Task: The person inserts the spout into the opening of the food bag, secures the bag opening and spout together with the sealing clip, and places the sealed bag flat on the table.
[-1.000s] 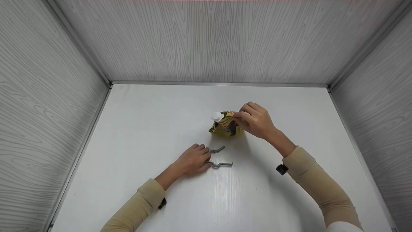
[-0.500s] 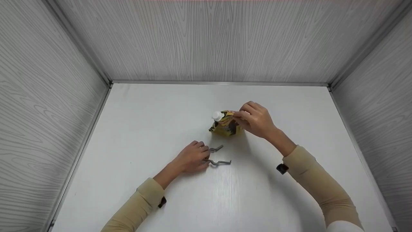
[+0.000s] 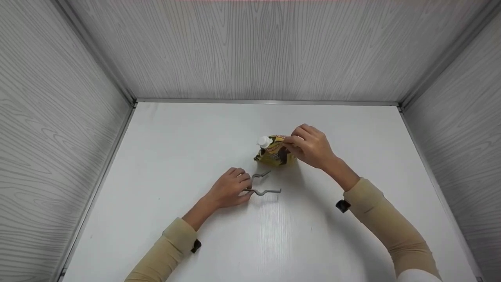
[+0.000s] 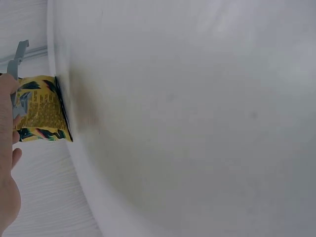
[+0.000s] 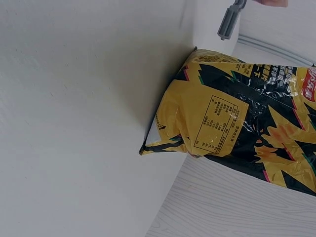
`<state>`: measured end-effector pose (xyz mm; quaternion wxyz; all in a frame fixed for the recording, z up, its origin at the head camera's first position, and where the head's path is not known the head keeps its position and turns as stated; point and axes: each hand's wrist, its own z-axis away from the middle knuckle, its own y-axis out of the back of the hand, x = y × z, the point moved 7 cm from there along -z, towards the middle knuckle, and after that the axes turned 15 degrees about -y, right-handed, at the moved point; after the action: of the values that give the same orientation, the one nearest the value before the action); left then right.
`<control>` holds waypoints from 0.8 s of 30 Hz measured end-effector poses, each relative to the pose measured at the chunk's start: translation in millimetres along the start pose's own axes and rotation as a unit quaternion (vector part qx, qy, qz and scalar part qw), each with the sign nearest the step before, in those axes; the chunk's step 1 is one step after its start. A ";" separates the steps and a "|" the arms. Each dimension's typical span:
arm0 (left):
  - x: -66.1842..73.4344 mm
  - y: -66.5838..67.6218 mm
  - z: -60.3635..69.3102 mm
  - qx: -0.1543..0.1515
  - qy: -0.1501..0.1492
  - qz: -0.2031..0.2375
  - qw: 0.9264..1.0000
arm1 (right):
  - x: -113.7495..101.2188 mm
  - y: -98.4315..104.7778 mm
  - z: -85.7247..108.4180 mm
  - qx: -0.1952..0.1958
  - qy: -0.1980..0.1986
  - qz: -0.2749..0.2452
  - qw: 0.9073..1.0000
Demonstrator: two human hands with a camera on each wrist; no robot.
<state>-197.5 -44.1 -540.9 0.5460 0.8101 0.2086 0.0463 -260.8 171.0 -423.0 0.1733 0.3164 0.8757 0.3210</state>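
A yellow and black pouch (image 3: 276,154) with a white cap (image 3: 264,141) stands upright on the table. The right hand (image 3: 311,147) pinches its top edge on the right side; in the right wrist view the pouch (image 5: 222,118) shows its printed face, and that hand is out of view. Nearer the front, the left hand (image 3: 229,189) grips a grey two-pronged tool (image 3: 266,192), its prongs spread and pointing right, just in front of the pouch. The left wrist view shows part of the left hand (image 4: 7,153), the grey tool (image 4: 13,69) and the pouch (image 4: 42,108) beyond.
The white tabletop (image 3: 176,145) is bounded by grey wood-grain panels at the back (image 3: 254,51), the left (image 3: 43,129) and the right (image 3: 462,117). A small black device sits at each sleeve cuff.
The left hand has moved slightly back and to the left with the grey tool, whose prongs have shifted away from the front edge. The right hand and the pouch look unmoved.
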 end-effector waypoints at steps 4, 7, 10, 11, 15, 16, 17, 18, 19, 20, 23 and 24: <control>-1.9 6.4 3.2 0.028 0.002 -0.007 1.000 | 0.4 -0.3 0.9 -0.001 -0.003 0.003 1.000; -4.5 10.6 5.1 0.046 0.002 -0.012 0.999 | 0.9 -0.4 1.8 -0.001 -0.002 0.007 1.000; -7.6 15.0 6.3 0.059 0.002 -0.020 0.998 | 1.3 -0.3 1.5 0.001 -0.001 0.005 1.000; -8.7 16.4 6.9 0.063 0.002 -0.023 0.998 | 1.1 0.0 1.2 0.002 -0.001 0.003 1.000; -12.6 23.0 8.7 0.076 0.004 -0.031 0.997 | 0.5 0.4 -0.6 0.000 0.000 -0.001 1.000; -13.6 24.7 9.2 0.078 0.005 -0.033 0.996 | 0.2 0.5 -0.9 -0.001 0.000 0.000 1.000; -14.6 26.4 9.7 0.082 0.006 -0.035 0.996 | -0.2 0.5 -1.0 -0.003 0.002 0.003 1.000; -15.7 28.1 10.2 0.084 0.007 -0.039 0.996 | -0.3 0.4 -1.1 -0.004 0.002 0.004 1.000; -16.7 29.8 10.6 0.086 0.008 -0.043 0.995 | -0.3 0.4 -1.0 -0.005 0.003 0.006 1.000; -18.0 31.5 10.8 0.089 0.009 -0.046 0.995 | -0.2 0.4 -1.0 -0.006 0.002 0.007 1.000; -22.5 36.2 11.8 0.097 0.013 -0.055 0.994 | 0.7 0.1 -0.9 -0.009 -0.001 0.007 1.000; -24.0 37.7 12.1 0.100 0.013 -0.058 0.993 | 1.0 -0.2 -0.9 -0.010 -0.002 0.008 1.000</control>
<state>-204.8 -75.8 -508.0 0.4615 0.8464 0.2658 0.0045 -262.1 171.2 -422.6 0.1755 0.3218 0.8696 0.3308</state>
